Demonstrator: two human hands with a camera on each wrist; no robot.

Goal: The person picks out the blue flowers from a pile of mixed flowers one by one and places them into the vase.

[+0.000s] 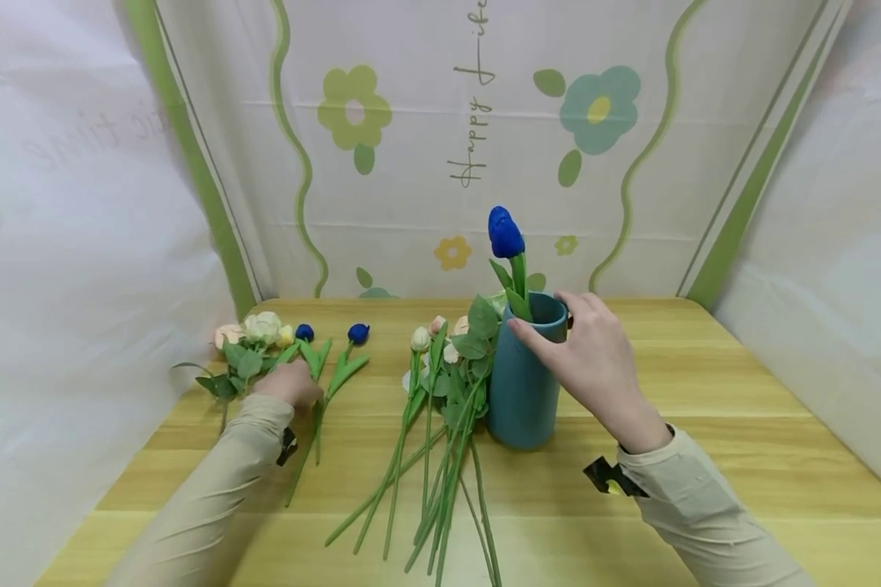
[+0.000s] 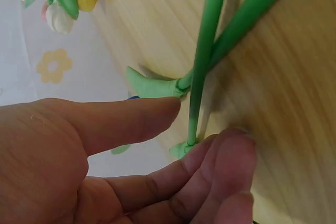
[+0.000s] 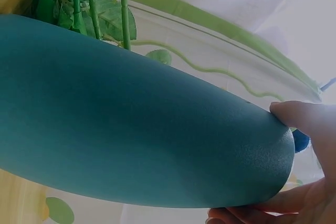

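A teal vase [image 1: 526, 383] stands upright right of centre, with a blue tulip [image 1: 506, 232] leaning in its mouth. My right hand [image 1: 595, 359] grips the vase near the rim, thumb on one side and fingers on the other, as the right wrist view also shows. On the left, my left hand [image 1: 289, 383] reaches down over two loose blue tulips, one with its bloom [image 1: 304, 332] just beyond the hand. The left wrist view shows green stems [image 2: 199, 66] close to the thumb tip and bent fingers, with a gap between thumb and fingers.
Beside the vase lies a pile of mixed flowers [image 1: 451, 383], their long stems pointing toward me. Cream and peach roses [image 1: 262, 328] lie past my left hand. Another blue tulip bloom [image 1: 358, 333] lies right of it. Printed cloth [image 1: 426, 122] walls off the table's back and sides.
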